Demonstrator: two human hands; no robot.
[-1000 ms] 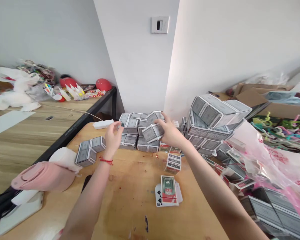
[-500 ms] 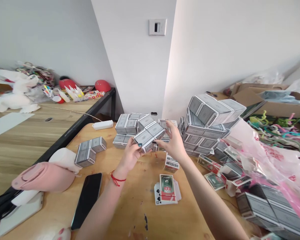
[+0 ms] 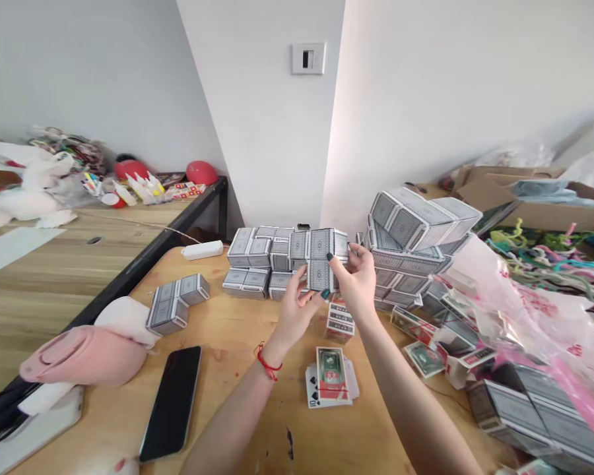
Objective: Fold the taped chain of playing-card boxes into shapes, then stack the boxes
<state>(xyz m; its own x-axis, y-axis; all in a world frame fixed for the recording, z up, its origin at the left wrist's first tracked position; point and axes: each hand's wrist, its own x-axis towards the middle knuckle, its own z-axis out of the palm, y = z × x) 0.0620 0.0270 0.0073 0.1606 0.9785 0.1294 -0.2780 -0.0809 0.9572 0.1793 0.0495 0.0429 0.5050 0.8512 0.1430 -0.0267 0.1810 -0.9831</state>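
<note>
Both my hands hold up a grey patterned pack of card boxes [image 3: 321, 258] above the middle of the wooden table [image 3: 237, 336]. My left hand [image 3: 297, 313], with a red string at the wrist, grips its lower edge from below. My right hand [image 3: 359, 280] pinches its right side with fingers closed. Just behind lie rows of the same grey packs [image 3: 257, 254], and a taller leaning pile of grey packs [image 3: 416, 241] rises to the right. Under my hands stands a small clear-wrapped deck [image 3: 340, 318], and nearer me lie loose playing cards with a green and red card box [image 3: 332, 375] on top.
A black phone [image 3: 172, 402] lies at the near left beside a pink and white soft object [image 3: 86, 353]. Two more grey packs [image 3: 175, 305] sit to the left, a white power strip [image 3: 202, 249] behind. Pink plastic bags [image 3: 534, 316] and more packs crowd the right side.
The pack came off the rows behind. My left hand swung right to take it from below, and it turned from tilted to upright, facing me, a little further right.
</note>
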